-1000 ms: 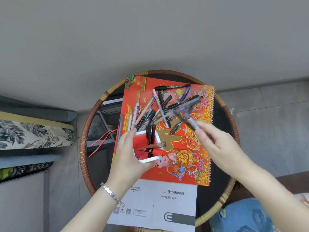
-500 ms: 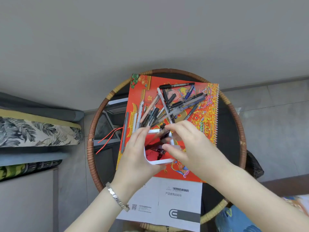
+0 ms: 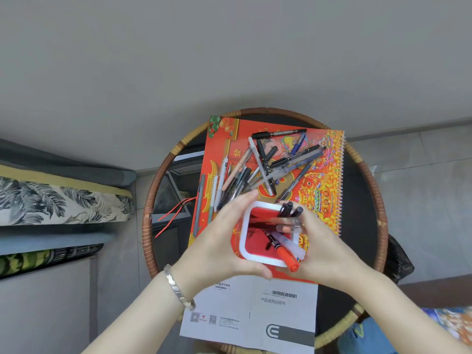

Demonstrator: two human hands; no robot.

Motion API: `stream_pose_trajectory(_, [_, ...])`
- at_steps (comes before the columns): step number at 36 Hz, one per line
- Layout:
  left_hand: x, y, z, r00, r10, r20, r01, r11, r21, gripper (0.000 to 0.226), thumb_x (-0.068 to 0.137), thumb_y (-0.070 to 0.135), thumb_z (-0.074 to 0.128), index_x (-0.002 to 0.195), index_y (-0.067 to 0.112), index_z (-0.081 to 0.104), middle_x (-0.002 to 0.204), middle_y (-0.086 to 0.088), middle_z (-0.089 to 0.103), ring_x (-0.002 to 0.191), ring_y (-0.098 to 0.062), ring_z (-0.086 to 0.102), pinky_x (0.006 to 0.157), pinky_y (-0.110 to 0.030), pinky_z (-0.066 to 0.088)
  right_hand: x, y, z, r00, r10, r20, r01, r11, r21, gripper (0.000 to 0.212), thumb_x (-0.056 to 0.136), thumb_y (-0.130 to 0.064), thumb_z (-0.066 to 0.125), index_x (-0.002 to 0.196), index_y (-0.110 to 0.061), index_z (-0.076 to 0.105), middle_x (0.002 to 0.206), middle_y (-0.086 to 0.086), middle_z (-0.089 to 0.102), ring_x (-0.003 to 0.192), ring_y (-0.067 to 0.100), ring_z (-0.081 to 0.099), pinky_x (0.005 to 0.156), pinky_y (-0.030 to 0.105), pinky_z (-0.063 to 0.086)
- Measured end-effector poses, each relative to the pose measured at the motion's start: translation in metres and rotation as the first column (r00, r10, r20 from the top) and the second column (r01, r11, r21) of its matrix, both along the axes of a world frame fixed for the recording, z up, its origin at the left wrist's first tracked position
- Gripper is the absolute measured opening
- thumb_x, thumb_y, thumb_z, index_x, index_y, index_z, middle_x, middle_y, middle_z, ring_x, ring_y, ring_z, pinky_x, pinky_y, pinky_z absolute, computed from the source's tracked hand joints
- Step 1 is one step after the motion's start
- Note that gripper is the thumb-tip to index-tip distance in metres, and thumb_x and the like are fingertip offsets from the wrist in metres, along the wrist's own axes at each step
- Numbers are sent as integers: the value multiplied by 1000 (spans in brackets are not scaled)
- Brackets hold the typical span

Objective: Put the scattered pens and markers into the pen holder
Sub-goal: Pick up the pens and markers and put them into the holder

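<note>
Holder (image 3: 268, 261) sits cupped between both hands — left (image 3: 224, 241), right (image 3: 324, 244).

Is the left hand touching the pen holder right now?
Touching. The head view shows the left hand wrapped against the left wall of the pen holder, its fingers pressed on the white rim with no gap.

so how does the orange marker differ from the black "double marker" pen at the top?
The orange marker stands tilted in the pen holder, its end sticking out over the rim; the black marker lies flat on the red calendar. The orange one sits between the left hand and right hand; the black one lies clear of both. Barrel colour differs: orange versus black. Both are slim markers.
</note>
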State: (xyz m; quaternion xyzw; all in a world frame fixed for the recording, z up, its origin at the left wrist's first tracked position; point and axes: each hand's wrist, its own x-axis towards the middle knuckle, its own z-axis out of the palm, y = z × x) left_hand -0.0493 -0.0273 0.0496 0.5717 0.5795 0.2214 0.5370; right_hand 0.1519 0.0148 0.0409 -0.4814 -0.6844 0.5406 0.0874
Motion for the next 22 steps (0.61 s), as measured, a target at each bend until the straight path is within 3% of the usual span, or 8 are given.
stream_pose_trajectory(3, [-7, 7, -7, 952, 269, 149, -254, 961, -112, 63, 74, 44, 64, 132, 43, 38, 138, 29, 42, 131, 9, 44, 108, -16, 39, 6, -1, -5, 996, -75, 54, 73, 997, 35, 73, 60, -22, 80, 107, -55, 36, 104, -27, 53, 99, -12, 52, 79, 5, 40])
stream_pose_trajectory(5, [-13, 15, -25, 879, 476, -6, -474, 874, -107, 35, 92, 37, 55, 125, 30, 48, 131, 14, 54, 121, -5, 55, 104, -29, 46, 9, 0, -9, 991, -118, 67, 116, 993, 30, 75, 55, -22, 82, 108, -51, 38, 102, -22, 55, 97, -6, 55, 78, 10, 44])
stream_pose_trajectory(7, [-23, 23, -46, 799, 541, -263, -580, 809, -98, 34, 94, 27, 59, 127, 20, 50, 130, 1, 53, 113, -12, 56, 88, -25, 50, 10, 2, -8, 983, -172, 60, 171, 985, 16, 73, 52, -22, 84, 104, -49, 41, 105, -21, 58, 98, -9, 56, 75, 5, 43])
stream_pose_trajectory(9, [-31, 30, -66, 744, 495, -448, -602, 788, -130, 47, 92, 21, 63, 135, 11, 46, 136, -10, 47, 109, -20, 57, 79, -21, 45, 11, 3, -6, 979, -196, 47, 196, 981, 11, 72, 52, -16, 85, 100, -48, 42, 105, -23, 57, 95, -18, 54, 72, -2, 39])
stream_pose_trajectory(13, [-35, 34, -95, 741, 317, -592, -512, 837, -193, 45, 90, 19, 63, 130, 7, 47, 126, -18, 52, 97, -30, 59, 79, -41, 54, 11, 2, -7, 980, -185, 69, 184, 983, 17, 73, 53, -19, 85, 102, -50, 41, 109, -19, 58, 99, -12, 55, 73, 0, 41])
stream_pose_trajectory(18, [-28, 35, -109, 726, 219, -652, -425, 888, -175, 37, 89, 21, 65, 120, 8, 50, 108, -14, 62, 94, -32, 63, 68, -40, 52, 13, -3, -10, 979, -186, 85, 188, 982, -16, 74, 53, -25, 85, 105, -51, 39, 113, -11, 59, 106, 0, 57, 86, 19, 46])
stream_pose_trajectory(22, [-25, 35, -115, 726, 199, -658, -421, 885, -197, 36, 88, 23, 68, 114, 5, 52, 106, -14, 63, 90, -31, 62, 67, -36, 47, 13, -7, -12, 974, -202, 107, 205, 979, -20, 70, 57, -23, 85, 106, -44, 41, 111, -14, 58, 102, -4, 56, 83, 13, 45])
